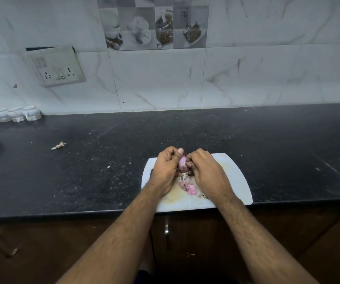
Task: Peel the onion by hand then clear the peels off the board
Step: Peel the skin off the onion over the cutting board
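Note:
A small pink-purple onion [182, 162] is held just above the white cutting board [232, 181], mostly hidden between my two hands. My left hand [166, 168] wraps around its left side with the thumb up against its top. My right hand [205, 170] grips it from the right, fingertips pinching at its skin. Below the hands, pink and papery peels [188, 186] lie in a loose heap on the board, with a darker scrap [203, 196] close to my right wrist.
The board sits at the front edge of a black speckled counter [83, 171]. A stray dry peel [59, 145] lies on the counter to the left. Several white cups [15, 114] stand upside down at the far left by the tiled wall.

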